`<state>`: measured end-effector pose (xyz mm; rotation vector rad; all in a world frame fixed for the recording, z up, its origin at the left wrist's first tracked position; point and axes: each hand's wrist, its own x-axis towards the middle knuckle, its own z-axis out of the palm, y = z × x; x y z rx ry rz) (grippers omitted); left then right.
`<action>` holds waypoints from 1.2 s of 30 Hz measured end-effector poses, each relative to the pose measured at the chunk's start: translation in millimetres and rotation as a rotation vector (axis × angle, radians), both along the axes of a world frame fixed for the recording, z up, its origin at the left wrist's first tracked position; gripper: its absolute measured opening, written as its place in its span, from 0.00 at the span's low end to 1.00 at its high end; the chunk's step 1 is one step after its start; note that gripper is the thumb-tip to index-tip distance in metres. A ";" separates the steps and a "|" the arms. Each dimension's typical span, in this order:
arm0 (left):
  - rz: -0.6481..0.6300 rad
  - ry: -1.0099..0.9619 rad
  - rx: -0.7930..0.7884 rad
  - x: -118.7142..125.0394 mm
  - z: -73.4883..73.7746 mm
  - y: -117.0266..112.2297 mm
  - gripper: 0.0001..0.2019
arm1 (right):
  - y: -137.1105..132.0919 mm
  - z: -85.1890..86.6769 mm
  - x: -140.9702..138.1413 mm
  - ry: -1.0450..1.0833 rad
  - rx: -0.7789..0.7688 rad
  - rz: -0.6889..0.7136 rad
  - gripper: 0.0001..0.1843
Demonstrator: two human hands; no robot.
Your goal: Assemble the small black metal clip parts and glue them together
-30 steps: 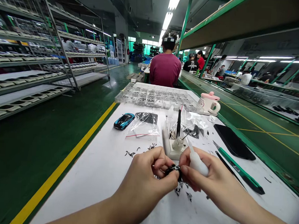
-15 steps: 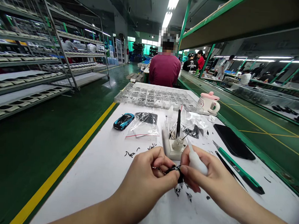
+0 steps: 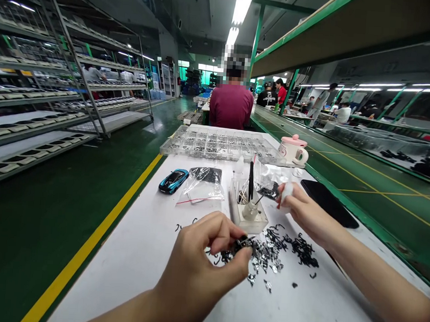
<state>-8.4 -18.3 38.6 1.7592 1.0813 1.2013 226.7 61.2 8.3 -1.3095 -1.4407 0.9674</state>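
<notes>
My left hand (image 3: 202, 263) pinches a small black part (image 3: 242, 245) between thumb and fingers, just above a scattered heap of black and silver scraps (image 3: 267, 250) on the white workbench (image 3: 126, 267). My right hand (image 3: 303, 214) is apart from it, gripping a white squeeze bottle (image 3: 286, 195) near its tip. That bottle is close to a white stand (image 3: 249, 222) holding thin tools and a small glass-like bulb. A clear plastic bag (image 3: 202, 185) with dark contents and a blue model car (image 3: 172, 181) lie beyond my left hand.
A clear compartmented tray (image 3: 219, 144) of small parts lies across the far bench, beside a pink-lidded mug (image 3: 293, 150). A black tablet or phone (image 3: 328, 203) lies at the right. A person in a maroon shirt (image 3: 231, 105) sits beyond; shelving (image 3: 38, 104) runs along the left.
My right hand has left the black part and moved up and right with the bottle. The scrap heap now shows where my hands were. The view has shifted slightly.
</notes>
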 end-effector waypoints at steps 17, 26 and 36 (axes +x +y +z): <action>0.027 0.374 0.721 -7.9 -0.9 -11.4 0.23 | -17.6 18.0 0.3 0.007 0.606 -0.131 0.13; -0.004 0.158 0.823 -2.5 -3.5 -9.0 0.16 | -71.1 27.6 -40.4 -0.332 0.750 0.619 0.24; -0.083 0.039 0.586 -2.4 -1.5 -7.3 0.17 | -77.5 29.5 -34.8 -0.418 0.888 0.534 0.22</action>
